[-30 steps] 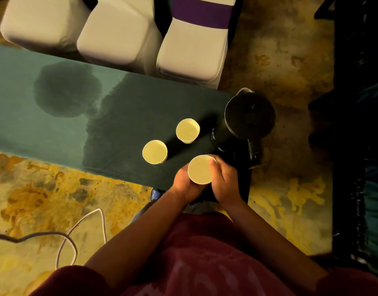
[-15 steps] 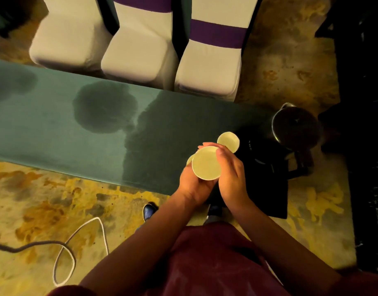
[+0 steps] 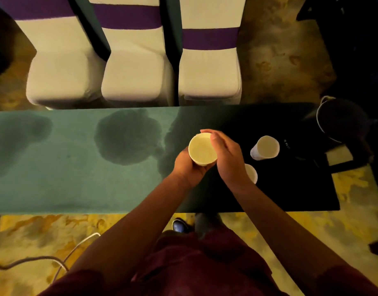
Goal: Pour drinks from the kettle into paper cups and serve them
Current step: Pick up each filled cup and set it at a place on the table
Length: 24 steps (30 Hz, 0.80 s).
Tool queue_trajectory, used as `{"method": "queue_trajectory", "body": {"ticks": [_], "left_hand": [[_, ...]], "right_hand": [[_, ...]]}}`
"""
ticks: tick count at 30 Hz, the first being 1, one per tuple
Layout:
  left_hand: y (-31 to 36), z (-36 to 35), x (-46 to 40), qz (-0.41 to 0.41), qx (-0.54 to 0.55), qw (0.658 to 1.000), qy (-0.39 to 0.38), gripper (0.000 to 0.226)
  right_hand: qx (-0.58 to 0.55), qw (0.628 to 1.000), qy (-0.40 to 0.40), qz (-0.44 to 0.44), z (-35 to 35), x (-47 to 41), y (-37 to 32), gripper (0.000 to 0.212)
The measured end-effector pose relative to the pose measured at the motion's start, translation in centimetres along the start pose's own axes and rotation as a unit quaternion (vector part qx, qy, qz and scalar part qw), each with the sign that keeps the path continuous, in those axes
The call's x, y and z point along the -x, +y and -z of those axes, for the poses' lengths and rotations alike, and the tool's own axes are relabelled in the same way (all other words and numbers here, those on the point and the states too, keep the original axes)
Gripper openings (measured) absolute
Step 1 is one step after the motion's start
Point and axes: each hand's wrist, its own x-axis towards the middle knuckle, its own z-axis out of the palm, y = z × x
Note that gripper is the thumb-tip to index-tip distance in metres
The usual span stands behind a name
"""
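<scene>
I hold a filled paper cup (image 3: 202, 148) above the green table (image 3: 66, 167) with both hands. My left hand (image 3: 187, 167) cups it from below and the left; my right hand (image 3: 226, 159) wraps its right side. A second paper cup (image 3: 266, 147) stands on the table to the right. A third cup (image 3: 251, 173) is partly hidden behind my right wrist. The dark kettle (image 3: 341, 120) sits at the table's far right end, its handle toward me.
Three white chairs with purple bands, such as the middle chair (image 3: 133, 75), line the table's far side. Dark wet patches (image 3: 126, 137) mark the cloth. A white cable (image 3: 62, 257) lies on the patterned carpet at lower left. Dark furniture fills the right edge.
Both hands lifted the cup from the table's near edge and carried it away from me and leftwards, away from the other two cups and the kettle.
</scene>
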Motion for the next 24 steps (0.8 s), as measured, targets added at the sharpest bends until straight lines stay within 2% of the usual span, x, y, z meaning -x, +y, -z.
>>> {"method": "queue_trajectory", "body": {"ticks": [6, 11, 24], "left_hand": [[2.1, -0.5, -4.5, 0.003, 0.015, 1.0, 0.003, 0.021], [3.9, -1.6, -7.8, 0.014, 0.027, 0.999, 0.022, 0.019], [6.4, -2.1, -15.3, 0.031, -0.004, 0.997, 0.068, 0.011]], "right_hand": [[0.024, 0.999, -0.025, -0.004, -1.1, -4.8, 1.0, 0.031], [0.089, 0.994, -0.057, -0.001, -1.2, -8.5, 1.3, 0.029], [0.126, 0.991, -0.028, -0.038, -3.0, -15.2, 5.4, 0.031]]}}
